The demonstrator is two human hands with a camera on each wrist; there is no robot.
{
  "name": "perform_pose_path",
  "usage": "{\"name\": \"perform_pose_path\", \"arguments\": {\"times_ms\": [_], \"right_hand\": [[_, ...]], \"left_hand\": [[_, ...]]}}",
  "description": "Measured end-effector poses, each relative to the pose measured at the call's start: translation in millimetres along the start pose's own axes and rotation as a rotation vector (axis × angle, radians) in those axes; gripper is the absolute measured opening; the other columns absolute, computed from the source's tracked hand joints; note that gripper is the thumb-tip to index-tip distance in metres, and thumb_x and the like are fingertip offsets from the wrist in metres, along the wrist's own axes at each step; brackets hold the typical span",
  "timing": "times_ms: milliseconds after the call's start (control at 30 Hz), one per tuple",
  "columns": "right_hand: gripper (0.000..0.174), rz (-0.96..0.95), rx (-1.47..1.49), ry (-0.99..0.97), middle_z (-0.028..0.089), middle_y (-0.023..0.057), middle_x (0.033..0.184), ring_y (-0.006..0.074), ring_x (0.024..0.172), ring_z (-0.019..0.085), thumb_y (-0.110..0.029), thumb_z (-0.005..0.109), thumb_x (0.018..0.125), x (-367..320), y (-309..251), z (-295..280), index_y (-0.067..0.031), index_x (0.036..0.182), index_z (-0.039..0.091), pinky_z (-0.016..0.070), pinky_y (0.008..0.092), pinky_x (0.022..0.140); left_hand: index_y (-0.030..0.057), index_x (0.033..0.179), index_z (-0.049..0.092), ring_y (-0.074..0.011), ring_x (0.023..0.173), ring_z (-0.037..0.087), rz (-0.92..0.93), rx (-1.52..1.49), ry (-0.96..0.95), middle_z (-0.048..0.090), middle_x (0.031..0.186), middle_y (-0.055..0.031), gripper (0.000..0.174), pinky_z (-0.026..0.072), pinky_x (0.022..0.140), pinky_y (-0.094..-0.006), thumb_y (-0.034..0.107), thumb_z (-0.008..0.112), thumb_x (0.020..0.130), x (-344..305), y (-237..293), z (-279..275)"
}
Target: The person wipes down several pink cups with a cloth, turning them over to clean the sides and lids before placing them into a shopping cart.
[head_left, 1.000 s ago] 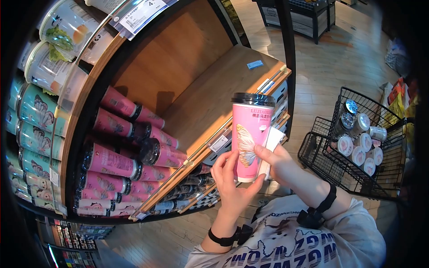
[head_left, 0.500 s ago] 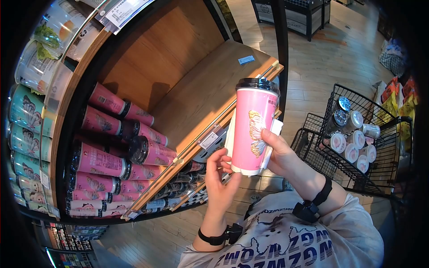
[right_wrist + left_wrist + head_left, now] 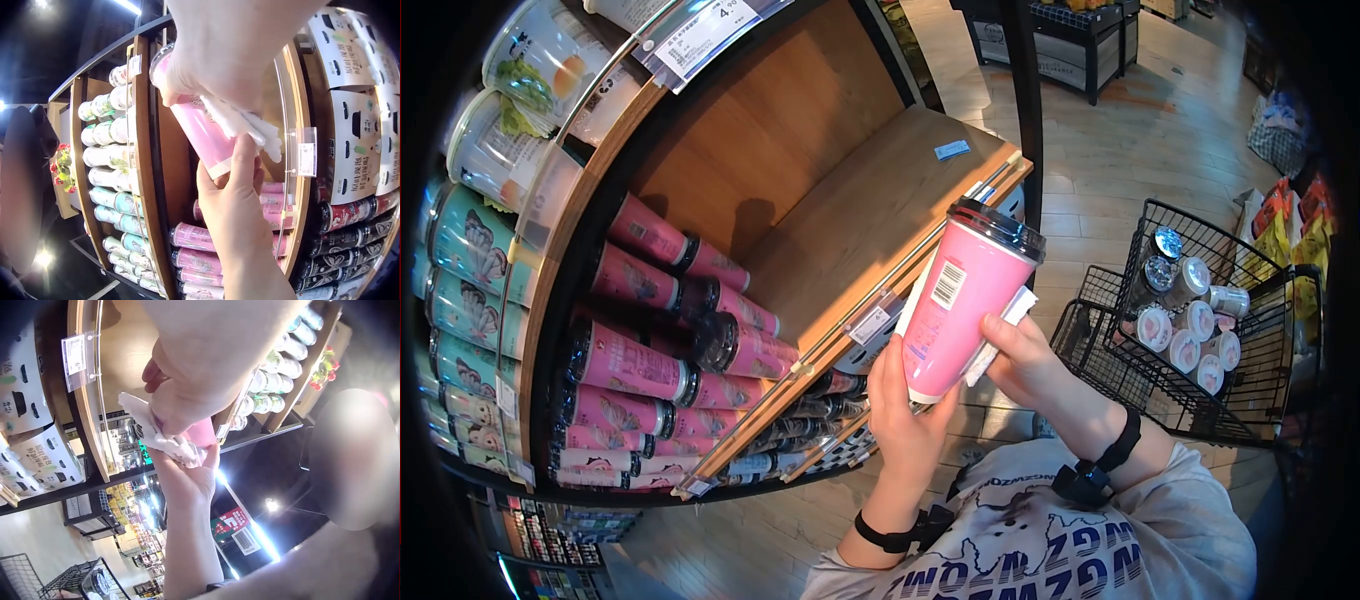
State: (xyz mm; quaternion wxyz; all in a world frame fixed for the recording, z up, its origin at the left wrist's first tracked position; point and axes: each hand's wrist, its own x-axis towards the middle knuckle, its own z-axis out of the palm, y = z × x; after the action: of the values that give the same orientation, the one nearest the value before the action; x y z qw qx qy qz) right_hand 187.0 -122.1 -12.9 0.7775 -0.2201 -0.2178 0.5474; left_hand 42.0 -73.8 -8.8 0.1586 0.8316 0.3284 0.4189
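Observation:
A pink paper cup (image 3: 960, 300) with a black lid tilts to the right before the shelf, its barcode facing me. My left hand (image 3: 908, 410) grips it round the base from the left, with the thumb under the bottom edge. On the other side my right hand (image 3: 1030, 355) holds the cup with its thumb on the pink wall. A folded white cloth (image 3: 1003, 335) lies between that hand and the cup. In the right wrist view the white cloth (image 3: 240, 122) spreads against the cup's side. Behind the cup, part of the cloth and several fingers are hidden.
Pink cups (image 3: 630, 360) lie stacked on the wooden shelf (image 3: 850, 200), which has a front rail and price tags. Teal cups (image 3: 475, 240) and clear tubs (image 3: 530, 75) stand at left. A black wire basket (image 3: 1140, 290) with several lidded containers is at right.
The cup has turned from its butterfly side to its barcode side and tilted right. My left hand loosened at the base half a second ago and now grips it again.

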Motion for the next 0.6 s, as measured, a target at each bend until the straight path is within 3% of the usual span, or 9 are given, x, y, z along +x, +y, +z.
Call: {"name": "perform_pose_path", "arguments": {"times_ms": [167,233,300,400,500,600], "right_hand": [[0.054,-0.012,0.064,0.050,0.052,0.0103,0.127,0.0198,0.121,0.049,-0.024,0.062,0.090,-2.4,2.2,-7.7,-0.0029,0.134,0.039,0.0407,0.0383,0.102],[0.069,0.046,0.078,0.027,0.051,0.0128,0.132,0.0236,0.122,0.050,-0.038,0.067,0.085,-3.1,-1.2,-12.4,-0.0020,0.136,0.037,0.0369,0.0426,0.106],[0.068,0.064,0.125,-0.011,0.052,0.0135,0.131,0.0243,0.121,0.051,-0.038,0.067,0.084,-4.0,-3.3,-14.0,-0.0016,0.135,0.038,0.0376,0.0430,0.106],[0.066,0.099,0.229,-0.070,0.053,0.0143,0.129,0.0252,0.120,0.052,-0.036,0.068,0.084,-5.1,-2.9,-15.6,-0.0009,0.133,0.041,0.0385,0.0438,0.105],[0.064,0.091,0.265,-0.111,0.053,0.0136,0.129,0.0239,0.119,0.052,-0.036,0.064,0.086,-3.5,1.7,-22.6,-0.0014,0.134,0.040,0.0395,0.0423,0.105],[0.061,0.066,0.254,-0.137,0.052,0.0131,0.129,0.0224,0.120,0.052,-0.036,0.060,0.089,-1.9,6.2,-27.5,-0.0020,0.135,0.038,0.0396,0.0404,0.105]], "left_hand": [[-0.0021,0.131,0.042,-0.0321,0.108,0.052,0.065,0.008,-0.054,0.047,0.122,-0.0176,0.087,0.0452,0.089,-0.0391,0.016,0.086,0.059,0.3,2.6,-7.1],[-0.0020,0.132,0.041,-0.0319,0.108,0.051,0.073,-0.064,-0.106,0.045,0.123,-0.0171,0.090,0.0451,0.089,-0.0390,0.017,0.087,0.057,-2.6,3.1,-9.3],[-0.0020,0.132,0.038,-0.0328,0.118,0.042,-0.128,-0.352,-0.242,0.042,0.124,-0.0180,0.090,0.0420,0.094,-0.0414,0.022,0.086,0.060,-8.9,1.4,-9.6],[-0.0039,0.134,0.037,-0.0329,0.115,0.046,-0.025,-0.265,-0.271,0.044,0.122,-0.0186,0.093,0.0433,0.093,-0.0405,0.023,0.086,0.059,-5.1,5.8,-13.3],[-0.0043,0.134,0.040,-0.0309,0.109,0.054,-0.021,-0.227,-0.251,0.048,0.122,-0.0190,0.092,0.0448,0.092,-0.0382,0.019,0.084,0.057,-4.7,9.1,-11.3],[-0.0046,0.134,0.041,-0.0318,0.111,0.054,-0.064,-0.246,-0.264,0.049,0.123,-0.0208,0.090,0.0457,0.092,-0.0386,0.018,0.084,0.058,-6.6,10.1,-12.6]]}}
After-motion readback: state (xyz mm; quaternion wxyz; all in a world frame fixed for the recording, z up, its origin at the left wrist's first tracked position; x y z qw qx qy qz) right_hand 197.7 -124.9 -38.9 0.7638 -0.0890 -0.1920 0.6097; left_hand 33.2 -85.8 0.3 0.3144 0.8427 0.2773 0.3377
